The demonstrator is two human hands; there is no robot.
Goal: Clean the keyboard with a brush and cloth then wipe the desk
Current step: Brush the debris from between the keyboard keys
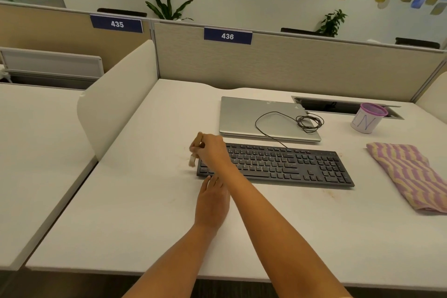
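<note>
Grips brush (192,161) in right hand (212,150) off keyboard's (278,164) left end, rests left hand (211,203) flat, fingers straight, on counter (145,213).

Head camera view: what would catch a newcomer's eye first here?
The black keyboard in the middle of the white desk, with a wooden-handled brush in the grip of the right hand at its left end while the left hand lies flat by its near left corner. Next, the purple-and-beige striped cloth on the desk's right side, and the closed silver laptop behind the keyboard with a black cable coiled on its lid.
</note>
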